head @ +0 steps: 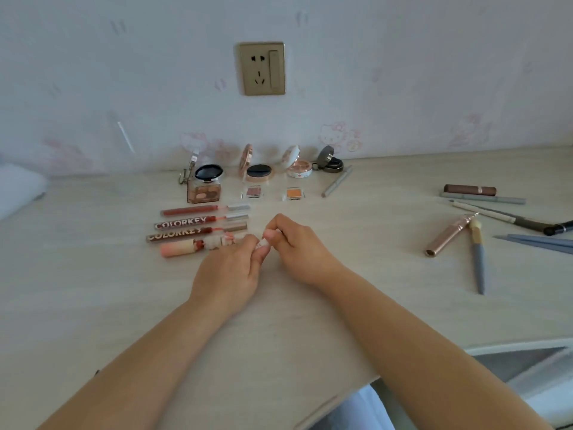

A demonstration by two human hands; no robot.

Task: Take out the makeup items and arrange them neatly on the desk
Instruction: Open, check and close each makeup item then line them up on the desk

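Both hands meet at the middle of the desk (93, 290). Our left hand (231, 271) and right hand (297, 243) each pinch a small white cap (263, 243) between curled fingertips, just right of the lowest tube in the lip row. We judge the grip is two-handed because the piece is small and is being set in line with the pink lip tube (183, 248), whose wand lies pulled out beside it.

Layout reasoning:
- The lip tubes (186, 223) lie parallel, each with its cap to the right, so the colours show.
- The compacts (260, 172) stand open in a back row near the wall (403, 72), with an eyeshadow palette (204, 193) and two small eyeshadow pans (254, 192) in front, keeping low items forward and tall ones behind.
- An eyelash curler (186, 169) leans at the left end of that row.
- The pencils and brushes (477, 249) at the right lie crossed and unsorted; we judge these are not yet arranged.

Limits of view:
- The cap is mostly covered by our fingers; its shape and print cannot be read.
- The container the items came from is not visible.
- A white object (18, 187) at the left edge and blue items (542, 242) at the right edge are cut off and cannot be identified.
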